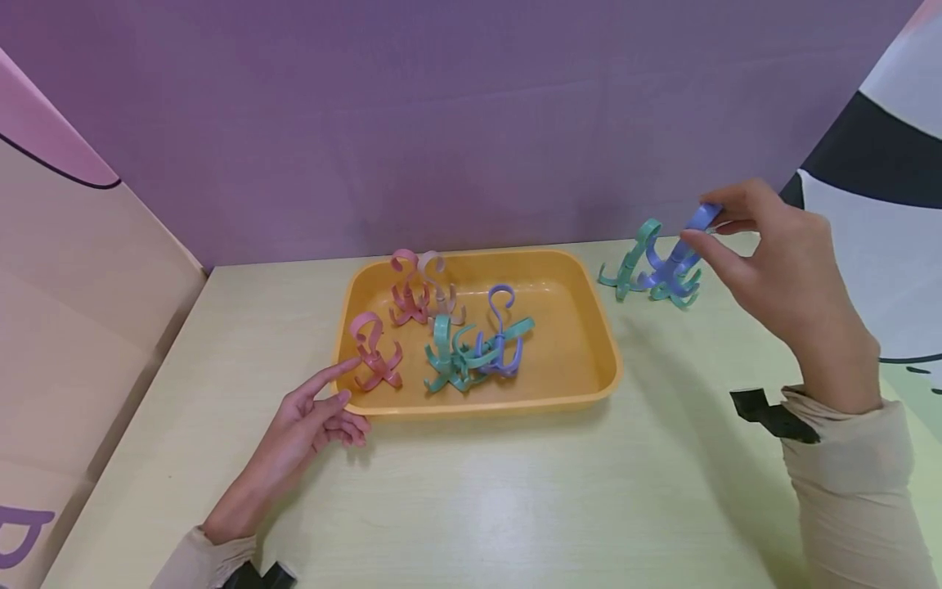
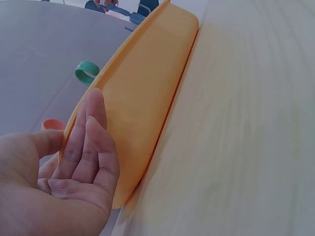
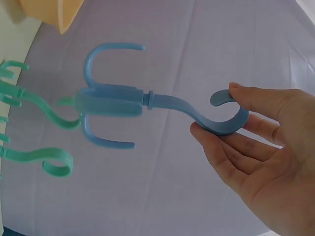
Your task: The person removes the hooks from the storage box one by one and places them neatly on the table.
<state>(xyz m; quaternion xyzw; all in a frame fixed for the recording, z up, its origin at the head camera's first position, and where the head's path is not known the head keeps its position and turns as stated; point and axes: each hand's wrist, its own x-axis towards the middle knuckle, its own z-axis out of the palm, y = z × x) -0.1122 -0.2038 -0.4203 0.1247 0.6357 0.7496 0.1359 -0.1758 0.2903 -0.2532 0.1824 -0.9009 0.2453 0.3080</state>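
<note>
The tray [image 1: 567, 327] stands on the desk [image 1: 486, 499], before the back wall [image 1: 471, 139]. Inside, a hook pair [image 1: 409, 311] lies back left, a lone hook [image 1: 378, 366] front left, a hook cluster [image 1: 441, 360] front middle. The left hand [image 1: 315, 417] is at its front left corner. Right of it, near the wall, stand two more hooks [image 1: 631, 262]; above these, the right hand [image 1: 787, 270] holds another hook [image 1: 671, 266].

Blue pronged hook [image 3: 115, 101] aloft, near-upright

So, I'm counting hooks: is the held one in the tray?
Out: the right hand holds the blue hook right of the tray.
</note>
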